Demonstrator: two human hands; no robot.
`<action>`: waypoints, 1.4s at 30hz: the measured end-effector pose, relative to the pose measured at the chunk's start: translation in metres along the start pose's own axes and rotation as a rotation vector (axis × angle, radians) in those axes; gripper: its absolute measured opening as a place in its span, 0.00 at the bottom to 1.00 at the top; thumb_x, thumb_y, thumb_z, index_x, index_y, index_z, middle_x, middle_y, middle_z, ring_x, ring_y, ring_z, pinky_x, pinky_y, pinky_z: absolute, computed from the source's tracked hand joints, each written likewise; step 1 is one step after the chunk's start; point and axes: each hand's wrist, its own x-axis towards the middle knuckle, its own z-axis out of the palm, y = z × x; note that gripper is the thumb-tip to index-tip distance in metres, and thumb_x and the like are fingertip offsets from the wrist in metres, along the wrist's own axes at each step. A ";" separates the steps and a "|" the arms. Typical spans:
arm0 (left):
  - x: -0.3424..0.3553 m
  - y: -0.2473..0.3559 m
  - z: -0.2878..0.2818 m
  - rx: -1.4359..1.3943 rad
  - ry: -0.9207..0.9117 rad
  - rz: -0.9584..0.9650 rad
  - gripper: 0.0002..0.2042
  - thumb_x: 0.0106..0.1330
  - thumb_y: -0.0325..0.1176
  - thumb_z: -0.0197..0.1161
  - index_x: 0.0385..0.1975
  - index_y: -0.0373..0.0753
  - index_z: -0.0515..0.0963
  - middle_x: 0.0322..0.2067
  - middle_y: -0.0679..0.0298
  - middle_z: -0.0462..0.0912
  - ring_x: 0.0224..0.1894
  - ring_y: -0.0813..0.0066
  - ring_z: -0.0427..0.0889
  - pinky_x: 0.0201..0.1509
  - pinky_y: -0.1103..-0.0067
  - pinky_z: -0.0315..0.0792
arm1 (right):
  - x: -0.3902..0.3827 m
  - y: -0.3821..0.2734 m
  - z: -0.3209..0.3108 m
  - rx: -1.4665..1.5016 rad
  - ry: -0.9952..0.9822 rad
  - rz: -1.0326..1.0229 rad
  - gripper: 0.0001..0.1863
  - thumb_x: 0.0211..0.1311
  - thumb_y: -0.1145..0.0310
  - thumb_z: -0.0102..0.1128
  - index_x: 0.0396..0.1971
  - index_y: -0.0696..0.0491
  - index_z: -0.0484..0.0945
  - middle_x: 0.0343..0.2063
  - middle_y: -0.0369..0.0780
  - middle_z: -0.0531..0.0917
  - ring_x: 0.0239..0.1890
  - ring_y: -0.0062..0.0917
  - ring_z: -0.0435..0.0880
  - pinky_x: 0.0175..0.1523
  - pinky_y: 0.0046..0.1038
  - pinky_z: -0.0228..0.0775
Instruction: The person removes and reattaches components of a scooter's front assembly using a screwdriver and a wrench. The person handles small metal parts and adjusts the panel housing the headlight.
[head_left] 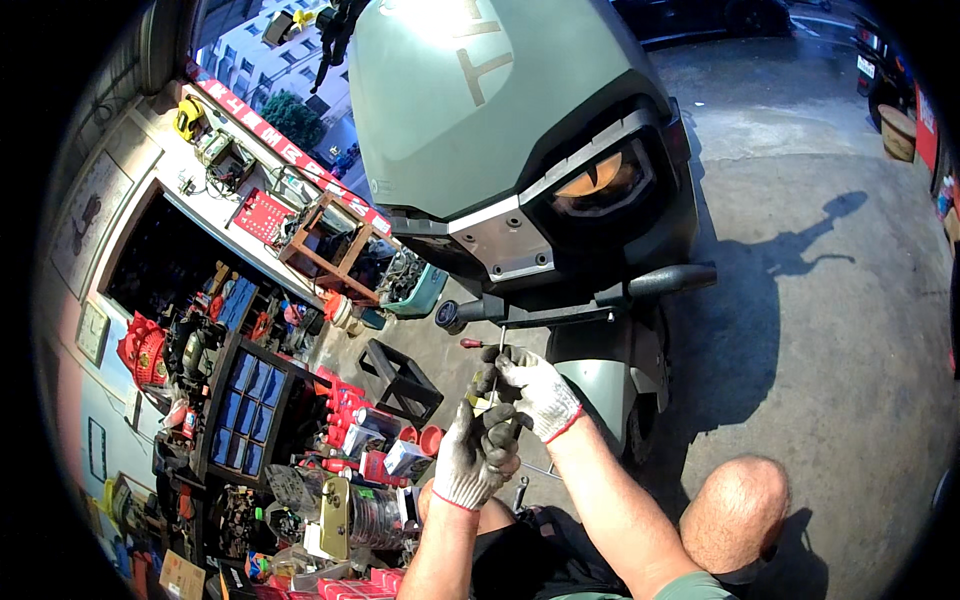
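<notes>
Both my hands wear white knit gloves with dark grey fingers and red cuffs. My left hand [478, 452] is closed around the lower part of a thin metal rod [493, 392]. Just above it and to the right, my right hand [537, 388] pinches the same rod with bent fingers. The rod's upper end reaches the dark lower edge of a large grey-green scooter [470, 130]; whether it touches anything there I cannot tell. A short red handle [472, 343] shows left of my right hand. Below my hands, a wrench-like metal tool [520, 490] is partly visible near my legs.
A black stool [400, 382] stands on the floor to the left. Red and white bottles and boxes [375, 450] crowd the lower left, beside a blue-paned cabinet [247, 410]. A teal bin [415, 290] of parts stands farther off. Concrete floor [800, 330] stretches right.
</notes>
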 end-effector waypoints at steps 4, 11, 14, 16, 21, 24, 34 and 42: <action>0.001 0.002 0.010 -0.124 0.055 0.073 0.20 0.70 0.50 0.54 0.43 0.36 0.73 0.22 0.70 0.71 0.18 0.83 0.64 0.20 0.85 0.59 | -0.003 -0.001 0.006 0.057 -0.010 0.008 0.11 0.67 0.72 0.51 0.45 0.57 0.78 0.31 0.39 0.83 0.32 0.24 0.83 0.38 0.23 0.76; 0.013 -0.010 0.020 1.342 0.370 0.794 0.08 0.69 0.32 0.55 0.38 0.34 0.76 0.23 0.67 0.77 0.21 0.83 0.72 0.25 0.85 0.66 | -0.004 -0.001 0.015 -0.092 0.097 -0.046 0.05 0.63 0.72 0.57 0.37 0.53 0.80 0.30 0.33 0.82 0.31 0.18 0.80 0.38 0.19 0.72; 0.015 -0.013 0.003 1.320 0.395 0.838 0.13 0.72 0.37 0.50 0.39 0.33 0.76 0.22 0.67 0.78 0.20 0.82 0.73 0.24 0.84 0.67 | 0.000 -0.002 0.011 -0.061 0.115 -0.075 0.04 0.62 0.74 0.58 0.35 0.53 0.80 0.28 0.33 0.82 0.30 0.18 0.80 0.37 0.19 0.72; 0.011 -0.010 0.000 0.740 0.437 0.469 0.23 0.73 0.51 0.44 0.38 0.35 0.77 0.20 0.65 0.77 0.18 0.77 0.72 0.22 0.81 0.65 | -0.004 -0.005 0.017 -0.044 0.139 -0.072 0.04 0.63 0.75 0.57 0.35 0.54 0.80 0.29 0.34 0.82 0.30 0.19 0.80 0.37 0.20 0.73; 0.000 -0.003 0.002 0.100 0.029 0.022 0.27 0.70 0.57 0.47 0.43 0.35 0.75 0.21 0.66 0.75 0.17 0.78 0.67 0.20 0.81 0.61 | 0.002 0.001 0.005 0.061 -0.044 -0.063 0.08 0.66 0.74 0.51 0.42 0.56 0.77 0.30 0.37 0.82 0.30 0.21 0.82 0.38 0.24 0.76; 0.005 -0.005 0.010 -0.049 0.018 0.050 0.20 0.70 0.50 0.53 0.43 0.36 0.75 0.23 0.70 0.71 0.18 0.82 0.62 0.21 0.84 0.60 | 0.002 0.001 -0.004 0.113 -0.118 -0.031 0.10 0.67 0.73 0.50 0.45 0.57 0.75 0.32 0.44 0.83 0.35 0.31 0.85 0.42 0.29 0.79; 0.022 -0.015 0.003 1.289 0.426 0.850 0.16 0.72 0.40 0.50 0.36 0.33 0.78 0.23 0.66 0.78 0.21 0.84 0.72 0.26 0.84 0.68 | 0.000 -0.004 0.011 -0.109 0.172 -0.083 0.06 0.62 0.72 0.59 0.37 0.54 0.79 0.29 0.36 0.82 0.30 0.22 0.82 0.36 0.23 0.75; 0.014 -0.018 -0.004 -0.180 -0.146 -0.149 0.23 0.69 0.58 0.50 0.38 0.40 0.72 0.18 0.73 0.68 0.15 0.84 0.65 0.15 0.86 0.60 | 0.001 -0.009 0.017 -0.059 0.152 0.000 0.04 0.62 0.71 0.60 0.35 0.53 0.79 0.26 0.33 0.81 0.26 0.19 0.80 0.33 0.22 0.74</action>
